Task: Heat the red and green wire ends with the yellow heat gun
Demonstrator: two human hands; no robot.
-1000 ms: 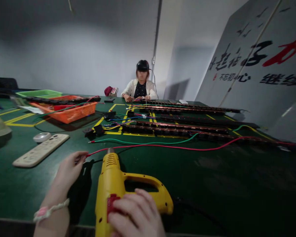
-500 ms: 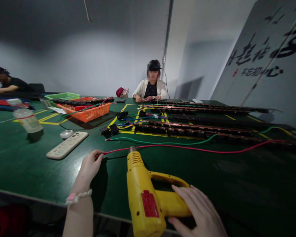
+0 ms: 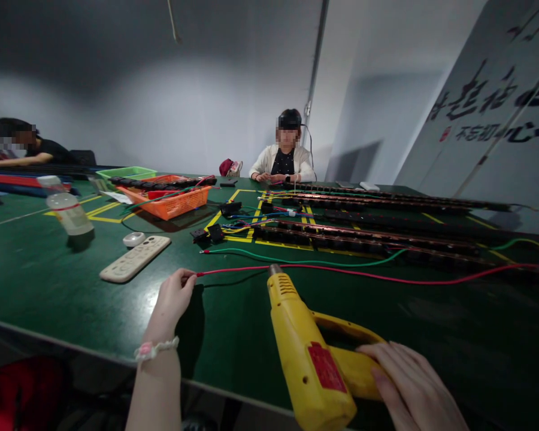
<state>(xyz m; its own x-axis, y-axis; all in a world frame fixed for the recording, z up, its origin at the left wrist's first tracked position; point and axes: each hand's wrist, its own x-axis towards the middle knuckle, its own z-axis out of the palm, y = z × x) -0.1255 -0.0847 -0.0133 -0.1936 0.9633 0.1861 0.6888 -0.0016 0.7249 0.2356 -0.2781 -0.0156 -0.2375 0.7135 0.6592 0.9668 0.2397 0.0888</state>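
Observation:
My left hand [image 3: 176, 293] pinches the left end of a red wire [image 3: 368, 275] just above the green table. From there the wire runs off to the right edge of the view. My right hand [image 3: 413, 377] is wrapped round the handle of a yellow heat gun [image 3: 303, 350], which has a red label. The gun's metal nozzle points away from me and reaches the red wire's line, right of my left hand; whether it touches the wire I cannot tell. Behind the red wire lies a green wire [image 3: 305, 262] with a small terminal at its left end.
Long black strips with wires [image 3: 359, 237] lie across the table. On the left are a beige remote control [image 3: 135, 259], a bottle [image 3: 67, 209], an orange basket [image 3: 175, 203] and a green basket [image 3: 128, 173]. One person [image 3: 285, 158] sits opposite, another [image 3: 31, 146] at far left.
The heat gun in my right hand has moved right along the red wire, farther from my left hand. My left hand still pinches the wire end. The whole view has shifted slightly.

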